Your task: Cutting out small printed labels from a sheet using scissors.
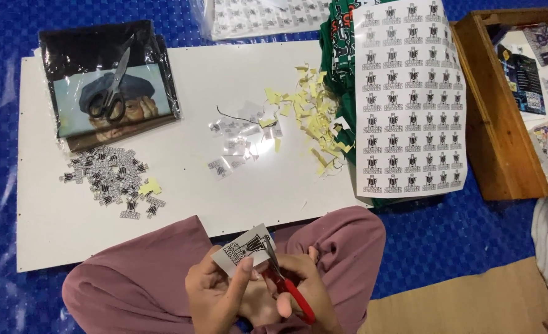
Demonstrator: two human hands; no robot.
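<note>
My left hand [215, 291] pinches a small white sticker piece [244, 248] with a black logo, held over my lap. Red-handled scissors [289, 289] sit in my right hand [308, 286], their blades meeting the piece's right edge. Ahead of me lies a white board [181, 204] on the floor. A pile of cut-out logo stickers [110, 179] rests on its left part. Yellow paper scraps [314, 117] and clear backing bits [240, 142] are scattered across its middle and right.
A large uncut sticker sheet [410, 99] drapes over green fabric at the right. Grey scissors [114, 86] lie on a stack of printed packets [110, 86] at the back left. A wooden box [496, 117] stands far right. Blue tarp [435, 241] covers the floor.
</note>
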